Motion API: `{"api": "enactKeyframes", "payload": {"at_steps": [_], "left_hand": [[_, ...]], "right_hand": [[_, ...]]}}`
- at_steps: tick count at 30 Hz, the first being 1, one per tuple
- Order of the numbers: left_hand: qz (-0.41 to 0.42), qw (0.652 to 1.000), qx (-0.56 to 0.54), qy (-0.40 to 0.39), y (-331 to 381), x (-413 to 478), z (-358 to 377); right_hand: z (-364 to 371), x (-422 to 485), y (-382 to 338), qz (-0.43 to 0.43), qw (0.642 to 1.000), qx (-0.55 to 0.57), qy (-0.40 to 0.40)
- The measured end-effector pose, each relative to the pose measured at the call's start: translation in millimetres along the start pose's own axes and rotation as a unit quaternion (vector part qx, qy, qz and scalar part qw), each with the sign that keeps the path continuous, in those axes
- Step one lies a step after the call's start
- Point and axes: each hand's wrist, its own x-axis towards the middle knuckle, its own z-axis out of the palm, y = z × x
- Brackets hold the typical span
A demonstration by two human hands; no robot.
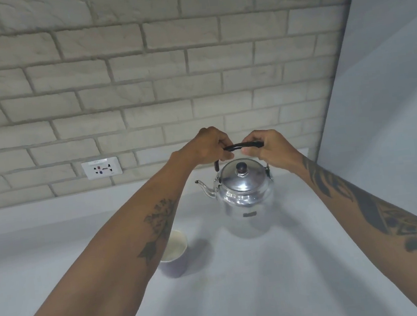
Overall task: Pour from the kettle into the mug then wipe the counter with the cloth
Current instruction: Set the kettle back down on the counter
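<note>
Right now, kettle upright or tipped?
Upright. The kettle sits level on the counter, lid on, spout sideways; both hands grip its handle.

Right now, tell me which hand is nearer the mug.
Left. The left hand grips the kettle handle at its spout-side end, above and behind the mug. The right hand holds the handle's other end, farther right of the mug.

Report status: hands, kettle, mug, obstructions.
Both hands gripping kettle handle. Kettle upright, spout left. Mug beneath left forearm. Cloth unseen.
</note>
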Motion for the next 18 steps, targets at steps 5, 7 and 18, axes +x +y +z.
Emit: {"api": "enactKeyframes", "payload": {"at_steps": [5, 7, 18], "left_hand": [[-0.006, 1.000, 0.009, -0.004, -5, 19, 18], [-0.014, 1.000, 0.015, -0.003, -9, 27, 27], [-0.059, 0.996, 0.069, 0.000, -40, 64, 74]], "right_hand": [[-5, 16, 16, 0.008, 0.994, -0.108, -0.034], [-2, 23, 26, 0.016, 0.989, -0.139, -0.044], [25, 49, 77, 0.078, 0.974, -0.192, -0.095]]}}
